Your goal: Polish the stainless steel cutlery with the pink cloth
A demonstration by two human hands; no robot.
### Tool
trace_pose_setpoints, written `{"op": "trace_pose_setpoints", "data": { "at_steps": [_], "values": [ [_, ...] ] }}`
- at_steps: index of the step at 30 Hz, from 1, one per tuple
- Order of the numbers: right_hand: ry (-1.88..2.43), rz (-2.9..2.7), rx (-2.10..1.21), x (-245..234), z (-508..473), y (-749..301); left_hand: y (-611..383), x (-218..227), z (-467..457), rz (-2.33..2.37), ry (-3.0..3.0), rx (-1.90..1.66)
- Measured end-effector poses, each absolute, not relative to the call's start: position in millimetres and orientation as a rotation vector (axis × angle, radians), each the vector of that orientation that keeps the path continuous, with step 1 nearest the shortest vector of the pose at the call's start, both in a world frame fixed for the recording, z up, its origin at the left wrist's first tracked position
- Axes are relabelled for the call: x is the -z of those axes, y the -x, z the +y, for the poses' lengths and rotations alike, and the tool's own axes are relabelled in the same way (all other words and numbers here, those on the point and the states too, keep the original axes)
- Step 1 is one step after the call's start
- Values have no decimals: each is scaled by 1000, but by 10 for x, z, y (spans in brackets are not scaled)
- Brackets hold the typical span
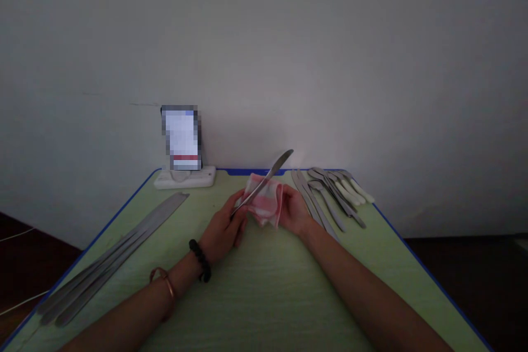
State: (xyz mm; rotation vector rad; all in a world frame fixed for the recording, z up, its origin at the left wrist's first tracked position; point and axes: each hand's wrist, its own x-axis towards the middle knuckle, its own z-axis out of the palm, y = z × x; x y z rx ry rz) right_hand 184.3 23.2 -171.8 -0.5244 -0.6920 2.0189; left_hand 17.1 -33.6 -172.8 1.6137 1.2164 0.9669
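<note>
My left hand (225,228) is closed round the handle of a metal table knife (275,168), whose blade points up and to the right. My right hand (293,210) holds a pink and white cloth (264,201), bunched round the knife's middle. Both hands are over the far middle of the light green table (264,297). A dark bead bracelet and a copper bangle sit on my left wrist.
Several long flat metal pieces (119,247) lie along the table's left side. Several knives and pale-handled utensils (334,192) lie at the far right. A phone on a white stand (183,146) stands at the back left against the white wall. The table has a blue rim.
</note>
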Motion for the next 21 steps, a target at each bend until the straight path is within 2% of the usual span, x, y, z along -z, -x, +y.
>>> {"op": "trace_pose_setpoints", "data": {
  "at_steps": [9, 21],
  "values": [
    [562, -852, -1947, 1765, 181, -1785, -165, 1753, -334, 1176, -1606, -923],
    [574, -665, -1809, 1816, 242, -1751, -165, 1775, -331, 1100, -1633, -894]
  ]
}}
